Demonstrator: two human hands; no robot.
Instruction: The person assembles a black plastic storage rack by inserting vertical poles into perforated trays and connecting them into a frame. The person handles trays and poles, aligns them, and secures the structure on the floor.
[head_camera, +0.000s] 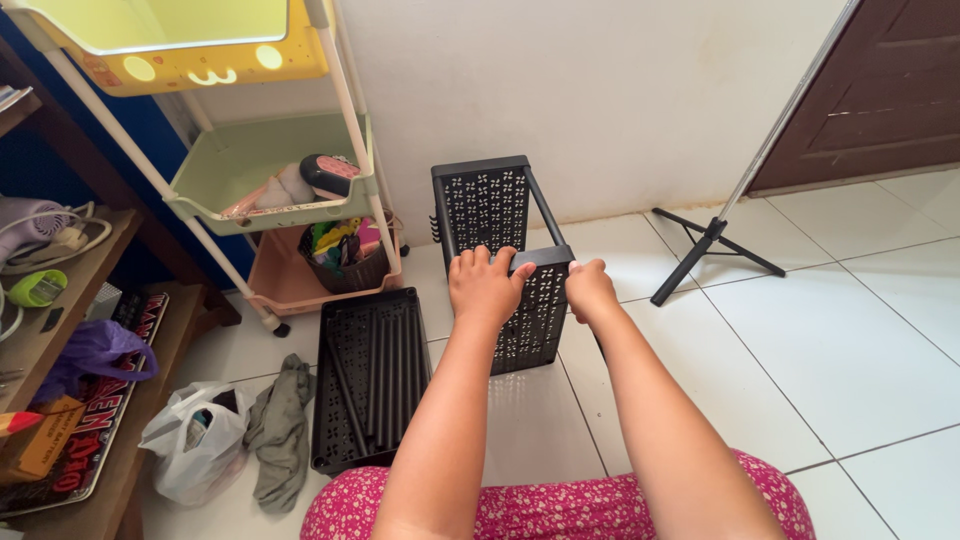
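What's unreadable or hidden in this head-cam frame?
- Head view: near top edge of the black perforated shelf frame is covered by the left hand and right hand; grip contact hidden.
- Items in the brown basket overlap, too small to identify.
- Yellow tray is cut off by the top edge.
- White plastic bag hides its contents.

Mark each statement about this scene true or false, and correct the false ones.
1. Both hands rest on the near top edge of the black perforated rack. True: left hand, right hand.
2. The black tray on the floor holds black rods. True.
3. The grey cloth lies inside the tray. False: it lies on the floor tiles, left of the tray.
4. The tripod stand is left of the rack. False: it stands to the right.
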